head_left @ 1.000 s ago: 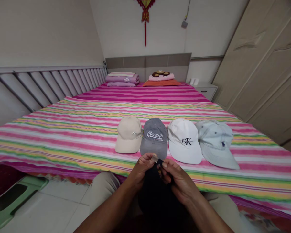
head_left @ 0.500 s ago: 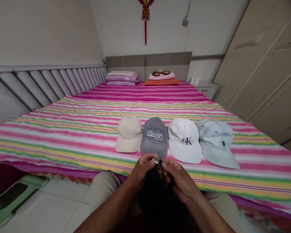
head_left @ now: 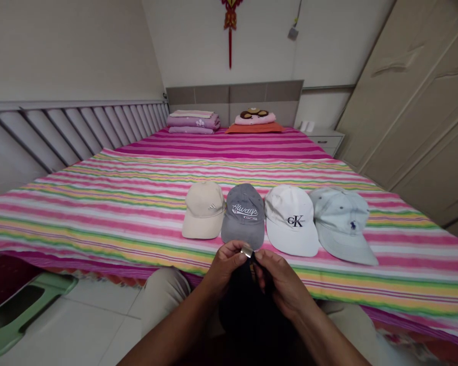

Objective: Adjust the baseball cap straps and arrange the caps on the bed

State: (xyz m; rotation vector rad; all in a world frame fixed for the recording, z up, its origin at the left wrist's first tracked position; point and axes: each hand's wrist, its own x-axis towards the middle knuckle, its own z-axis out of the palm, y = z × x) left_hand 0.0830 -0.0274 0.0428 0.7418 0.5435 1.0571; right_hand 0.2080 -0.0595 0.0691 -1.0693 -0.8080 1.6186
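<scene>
A black cap (head_left: 252,310) hangs below my two hands, close to my lap. My left hand (head_left: 229,262) pinches the metal buckle (head_left: 247,251) of its back strap between thumb and fingers. On the other side, my right hand (head_left: 277,272) grips the dark strap right beside the buckle. Just beyond my fingers, on the bed, a beige cap (head_left: 203,211), a grey cap (head_left: 243,213) with white lettering, a white cap (head_left: 291,221) with dark letters and a pale blue cap (head_left: 341,223) lie in a row, brims toward me.
The caps rest on a striped bedspread (head_left: 99,203). Folded purple bedding (head_left: 194,122) and an orange pillow (head_left: 254,128) sit by the headboard (head_left: 265,94). A green stool (head_left: 26,310) stands on the floor at left, and a white nightstand (head_left: 324,140) at the far right corner.
The buckle has tilted slightly and my right fingers have shifted a little on the strap. Both hands keep their hold; the row of caps is unmoved.
</scene>
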